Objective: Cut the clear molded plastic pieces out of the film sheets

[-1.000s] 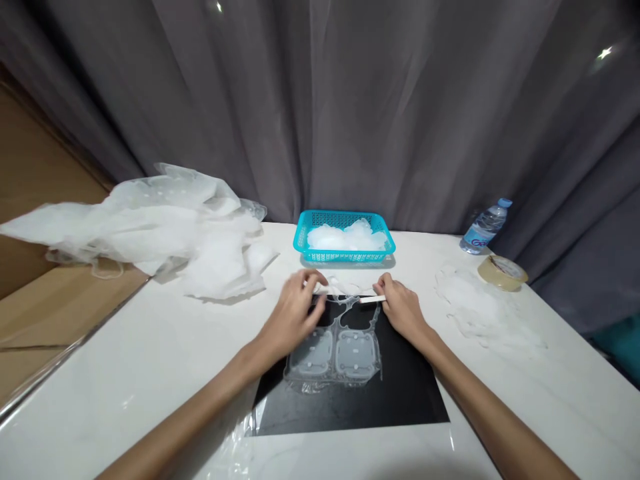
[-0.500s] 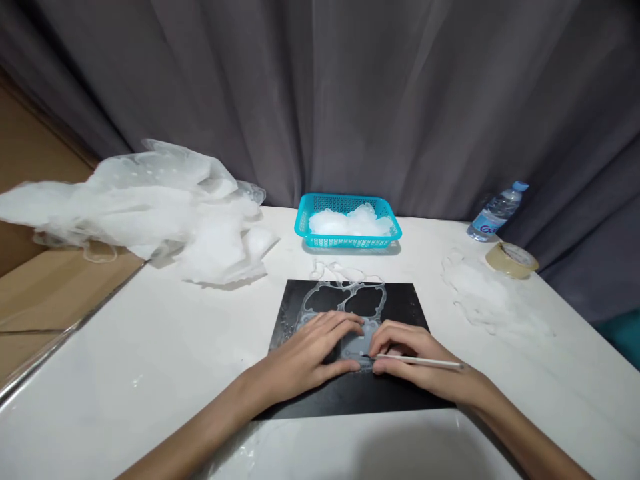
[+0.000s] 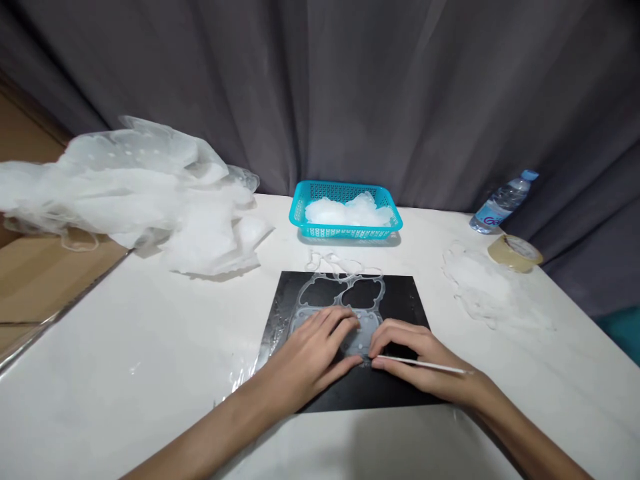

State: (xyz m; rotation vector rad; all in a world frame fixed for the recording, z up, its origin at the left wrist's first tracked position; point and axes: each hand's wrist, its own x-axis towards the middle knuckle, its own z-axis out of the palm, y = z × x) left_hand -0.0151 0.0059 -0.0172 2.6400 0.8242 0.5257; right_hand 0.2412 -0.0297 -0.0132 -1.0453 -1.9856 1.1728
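Observation:
On a black mat [image 3: 360, 393] lies a translucent plastic sheet [image 3: 367, 327] with rounded shapes and small raised dots; two cut-out openings show the black beneath at its far end. My left hand [image 3: 320, 350] rests on the sheet's left part, fingers spread and pressing down, thumb toward the near edge. Pinched in my right hand [image 3: 407, 353] is a slim white pen-shaped tool [image 3: 425, 364], its tip meeting the sheet's near edge beside my left thumb. I cannot make out the tip clearly.
Behind the mat stands a turquoise basket [image 3: 350, 232] holding translucent white pieces. A heap of translucent sheets [image 3: 150, 200] spreads at the left above a cardboard box [image 3: 55, 267]. At the right are a water bottle [image 3: 503, 203], a tape roll [image 3: 515, 253] and thin clear scraps [image 3: 485, 287].
The view has shifted slightly. The tool's dark tip, visible before at the sheet, is now less distinct near my left thumb. Both hands keep nearly the same places.

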